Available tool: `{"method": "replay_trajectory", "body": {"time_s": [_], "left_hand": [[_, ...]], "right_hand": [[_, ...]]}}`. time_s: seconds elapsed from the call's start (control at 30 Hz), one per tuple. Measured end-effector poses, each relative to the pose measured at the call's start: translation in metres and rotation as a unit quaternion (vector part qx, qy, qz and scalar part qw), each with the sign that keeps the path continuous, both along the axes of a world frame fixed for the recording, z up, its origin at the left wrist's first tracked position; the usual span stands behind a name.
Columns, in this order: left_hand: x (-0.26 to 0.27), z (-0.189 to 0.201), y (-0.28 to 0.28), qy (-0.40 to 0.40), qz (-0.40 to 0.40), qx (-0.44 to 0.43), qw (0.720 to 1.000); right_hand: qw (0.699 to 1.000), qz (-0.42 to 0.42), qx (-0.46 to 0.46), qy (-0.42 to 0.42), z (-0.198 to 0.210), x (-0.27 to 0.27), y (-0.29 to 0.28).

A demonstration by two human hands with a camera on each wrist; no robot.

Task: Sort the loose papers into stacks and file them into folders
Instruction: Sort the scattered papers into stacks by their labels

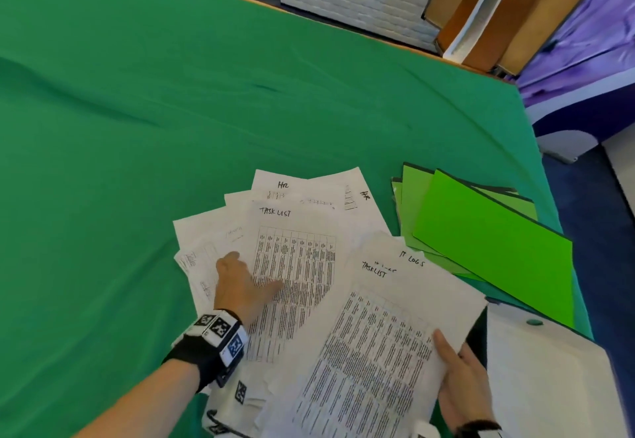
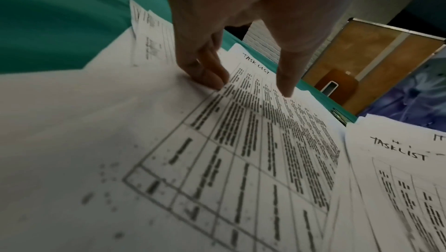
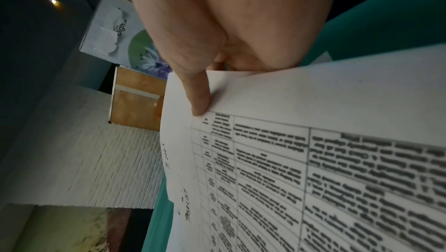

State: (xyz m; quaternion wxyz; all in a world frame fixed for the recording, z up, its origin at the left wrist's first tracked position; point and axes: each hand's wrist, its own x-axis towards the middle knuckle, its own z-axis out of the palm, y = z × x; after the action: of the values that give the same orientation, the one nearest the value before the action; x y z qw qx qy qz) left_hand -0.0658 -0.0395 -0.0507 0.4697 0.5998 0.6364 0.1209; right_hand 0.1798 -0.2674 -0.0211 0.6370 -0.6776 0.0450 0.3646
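Your right hand [image 1: 462, 379], at about 5 o'clock in the head view, pinches the edge of a sheet headed TASKLIST [image 1: 374, 345], thumb on top and fingers underneath; another sheet marked IT LOGS [image 1: 412, 260] seems to ride behind it, so check how many you have actually lifted. At 7 o'clock your left hand [image 1: 240, 286] rests fingertips-down, thumb spread, on the matching TASK LIST sheet [image 1: 295, 265] at the top of the fanned loose papers [image 1: 206, 231]. That looks like the pairing in hand: keep the left hand pressing so the fan does not slide, then lay the held sheet square over its match and tap the edges true. HR sheets [image 1: 285, 185] sit at 12 o'clock of the fan and want their own stack. Green folders [image 1: 491, 234] lie overlapped at 3 o'clock, just beside the papers on the green-covered tabletop [image 1: 137, 94]. A white folder [image 1: 549, 362] lies under your right wrist.
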Motion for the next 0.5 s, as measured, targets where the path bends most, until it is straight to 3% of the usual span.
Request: {"method": "replay_trajectory", "body": {"time_s": [0.07, 0.13, 0.2, 0.27, 0.4, 0.5], "left_hand": [[0.002, -0.001, -0.004, -0.004, -0.039, -0.018, 0.999], [0.008, 0.002, -0.003, 0.073, -0.057, 0.028, 0.995], [0.014, 0.01, 0.002, 0.143, -0.007, 0.07, 0.987], [0.015, 0.016, 0.009, 0.168, 0.035, 0.046, 0.984], [0.013, 0.012, 0.012, 0.143, 0.008, 0.027, 0.989], [0.01, 0.008, 0.01, 0.101, -0.034, 0.023, 0.994]], "right_hand": [[1.0, 0.015, 0.019, 0.016, 0.002, -0.004, 0.007], [0.999, 0.036, 0.016, 0.022, 0.004, -0.002, 0.014], [0.998, 0.05, 0.01, 0.029, 0.008, 0.0, 0.021], [0.996, 0.069, 0.025, 0.05, 0.011, -0.001, 0.028], [0.991, 0.092, 0.059, 0.081, 0.008, -0.007, 0.046], [0.986, 0.165, 0.018, 0.021, 0.001, -0.013, 0.064]]}}
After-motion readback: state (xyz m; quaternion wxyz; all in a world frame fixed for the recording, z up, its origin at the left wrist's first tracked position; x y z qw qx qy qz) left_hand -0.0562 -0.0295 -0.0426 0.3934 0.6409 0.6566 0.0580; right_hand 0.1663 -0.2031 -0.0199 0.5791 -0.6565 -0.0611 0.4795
